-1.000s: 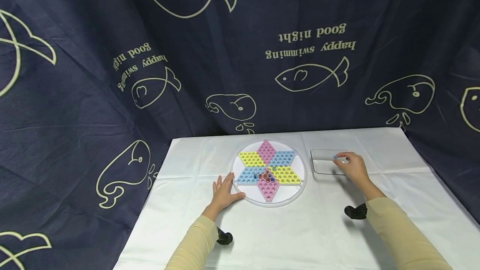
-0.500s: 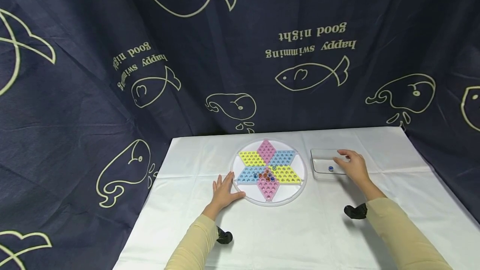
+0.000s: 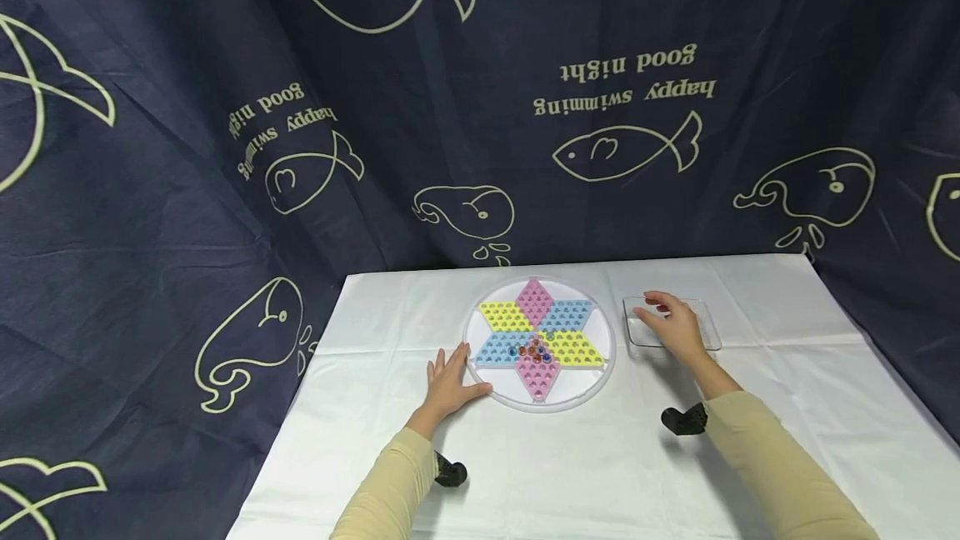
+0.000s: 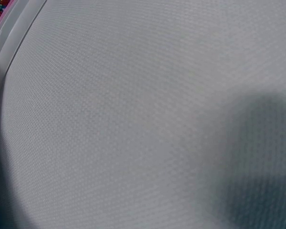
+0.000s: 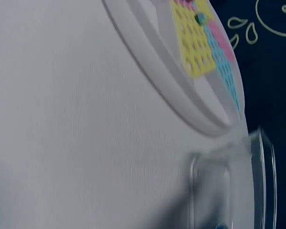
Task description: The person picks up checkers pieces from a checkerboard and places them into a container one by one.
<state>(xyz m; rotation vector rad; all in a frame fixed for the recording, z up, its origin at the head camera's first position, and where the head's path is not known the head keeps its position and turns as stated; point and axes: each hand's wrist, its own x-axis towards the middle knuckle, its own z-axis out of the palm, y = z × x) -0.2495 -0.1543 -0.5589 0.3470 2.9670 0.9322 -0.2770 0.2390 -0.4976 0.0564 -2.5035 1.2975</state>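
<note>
A round Chinese checkers board [image 3: 497, 380] with a coloured star lies mid-table. Red marbles [image 3: 533, 351], a blue marble [image 3: 513, 351] and a greenish marble [image 3: 550, 336] sit around its middle. My left hand [image 3: 447, 387] rests at the board's left rim, fingers and thumb spread. Over a clear rectangular box [image 3: 710, 328] hovers my right hand [image 3: 677, 331], thumb and fingertips apart and nothing seen between them. In the right wrist view, a bit of something blue shows at the bottom edge inside the box [image 5: 269, 186]. The left hand is mostly outside the left wrist view.
A white cloth [image 3: 555, 473] covers the table. Behind it hangs a dark blue curtain [image 3: 465, 107] with fish and whale drawings. Black wrist-worn devices [image 3: 684, 421] stick out inward from both forearms.
My right hand pinched a blue marble one second ago, then let it go into the clear box. Since then it has moved left over the box. The left hand has stayed still.
</note>
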